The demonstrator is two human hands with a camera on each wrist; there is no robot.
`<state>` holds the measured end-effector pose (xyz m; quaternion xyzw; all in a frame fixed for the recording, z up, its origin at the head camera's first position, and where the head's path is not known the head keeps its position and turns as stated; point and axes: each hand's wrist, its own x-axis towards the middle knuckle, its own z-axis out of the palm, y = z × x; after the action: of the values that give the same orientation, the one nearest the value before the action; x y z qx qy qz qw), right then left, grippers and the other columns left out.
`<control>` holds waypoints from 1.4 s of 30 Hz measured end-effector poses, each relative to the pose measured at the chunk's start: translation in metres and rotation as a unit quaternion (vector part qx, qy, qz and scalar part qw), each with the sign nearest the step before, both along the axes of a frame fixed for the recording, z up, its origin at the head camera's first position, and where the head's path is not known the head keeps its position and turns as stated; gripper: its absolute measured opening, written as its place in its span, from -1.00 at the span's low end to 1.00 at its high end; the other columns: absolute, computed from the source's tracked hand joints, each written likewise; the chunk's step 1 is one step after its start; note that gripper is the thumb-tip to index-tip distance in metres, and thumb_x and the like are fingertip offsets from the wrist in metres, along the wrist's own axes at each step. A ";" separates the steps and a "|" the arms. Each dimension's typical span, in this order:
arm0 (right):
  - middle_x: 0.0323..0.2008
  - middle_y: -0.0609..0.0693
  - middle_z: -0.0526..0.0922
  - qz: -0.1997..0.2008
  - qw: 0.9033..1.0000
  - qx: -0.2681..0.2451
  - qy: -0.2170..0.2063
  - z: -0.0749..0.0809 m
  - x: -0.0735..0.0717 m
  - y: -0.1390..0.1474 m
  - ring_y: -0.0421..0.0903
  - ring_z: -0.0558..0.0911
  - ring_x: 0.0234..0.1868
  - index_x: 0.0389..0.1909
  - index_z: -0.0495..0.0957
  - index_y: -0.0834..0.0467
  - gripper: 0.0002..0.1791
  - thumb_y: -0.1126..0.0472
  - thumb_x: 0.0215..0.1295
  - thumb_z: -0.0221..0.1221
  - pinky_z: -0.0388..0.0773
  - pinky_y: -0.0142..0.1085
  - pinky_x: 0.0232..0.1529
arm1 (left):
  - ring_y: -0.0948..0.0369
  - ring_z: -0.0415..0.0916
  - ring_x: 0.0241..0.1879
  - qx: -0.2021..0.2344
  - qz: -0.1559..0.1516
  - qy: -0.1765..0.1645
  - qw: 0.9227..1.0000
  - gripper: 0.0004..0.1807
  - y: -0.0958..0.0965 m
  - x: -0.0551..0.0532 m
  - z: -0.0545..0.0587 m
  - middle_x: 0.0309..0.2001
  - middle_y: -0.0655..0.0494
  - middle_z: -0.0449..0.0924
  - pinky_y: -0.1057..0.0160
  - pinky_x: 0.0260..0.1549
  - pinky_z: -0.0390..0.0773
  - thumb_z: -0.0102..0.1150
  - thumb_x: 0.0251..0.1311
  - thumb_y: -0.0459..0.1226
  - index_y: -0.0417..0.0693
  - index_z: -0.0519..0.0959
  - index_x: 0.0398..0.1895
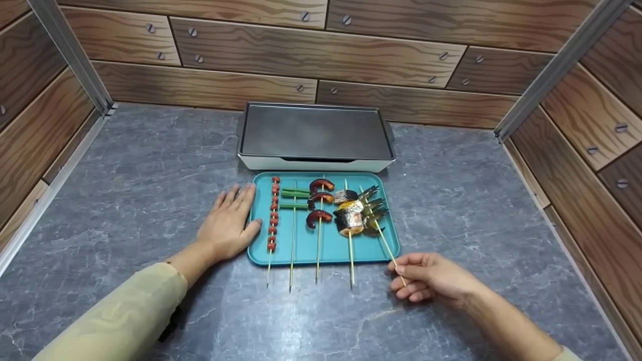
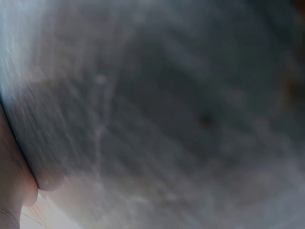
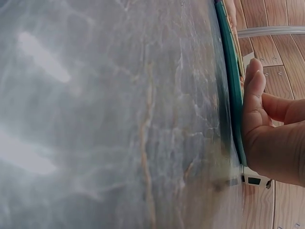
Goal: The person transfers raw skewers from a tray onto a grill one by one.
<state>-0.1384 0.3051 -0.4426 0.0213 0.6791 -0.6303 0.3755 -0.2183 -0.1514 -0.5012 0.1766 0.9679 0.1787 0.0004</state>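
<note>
A teal tray (image 1: 304, 245) carries several skewers side by side, their bare stick ends reaching past its front edge. At the tray's left edge lies my left hand (image 1: 228, 223), fingers extended and thumb at the rim. My right hand (image 1: 431, 276) pinches the stick of the rightmost skewer (image 1: 385, 243), which bears dark grey-green shrimp-like pieces, between thumb and fingers near its lower end. Beside it is a skewer of silvery fish chunks (image 1: 349, 220). Further left come curled dark-red tentacle pieces (image 1: 319, 216), green stalks (image 1: 294, 206) and small red pieces (image 1: 273, 214).
Directly behind the tray stands a white electric griddle (image 1: 316, 133) with a flat dark plate. Wood-patterned panels (image 1: 316, 52) wall in the grey marbled table (image 1: 165, 165) at the back and both sides. The left wrist view is mostly blurred grey.
</note>
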 end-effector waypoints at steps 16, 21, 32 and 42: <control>-0.19 0.15 0.81 -0.027 0.999 -0.013 0.015 0.010 0.001 0.009 -0.17 0.80 -0.31 0.32 0.50 0.43 -0.54 0.25 0.56 0.20 0.74 -0.41 -0.32 | -0.13 -0.24 0.69 -0.004 0.006 0.000 1.000 -0.11 0.000 -0.001 -0.001 0.71 -0.10 -0.08 -0.13 0.64 -0.28 -0.19 0.57 0.11 -0.18 -0.14 0.74; -0.20 0.16 0.81 -0.027 0.999 -0.019 0.022 0.011 0.001 0.011 -0.17 0.81 -0.31 0.34 0.48 0.47 -0.52 0.26 0.56 0.19 0.73 -0.42 -0.32 | -0.11 -0.25 0.69 -0.006 0.005 -0.005 1.000 -0.10 0.000 0.000 0.000 0.71 -0.08 -0.09 -0.11 0.64 -0.28 -0.20 0.58 0.11 -0.17 -0.16 0.74; -0.18 0.19 0.81 -0.035 0.998 -0.029 0.043 0.020 0.004 0.014 -0.15 0.81 -0.30 0.36 0.49 0.43 -0.53 0.27 0.56 0.19 0.75 -0.40 -0.29 | -0.11 -0.27 0.69 0.000 0.002 0.000 1.000 -0.10 0.000 0.000 0.000 0.71 -0.08 -0.10 -0.10 0.64 -0.31 -0.19 0.58 0.12 -0.17 -0.16 0.74; -0.17 0.18 0.82 -0.034 0.996 -0.056 0.067 0.033 -0.003 0.009 -0.15 0.81 -0.28 0.30 0.57 0.35 -0.62 0.30 0.58 0.16 0.75 -0.39 -0.25 | -0.10 -0.27 0.69 -0.001 0.004 0.002 1.000 -0.10 0.000 0.000 0.000 0.71 -0.07 -0.10 -0.11 0.64 -0.29 -0.19 0.57 0.12 -0.15 -0.16 0.74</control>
<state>-0.1415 0.3140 -0.4101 -0.0193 0.6656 -0.6795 0.3080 -0.2183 -0.1513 -0.5017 0.1730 0.9688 0.1774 -0.0019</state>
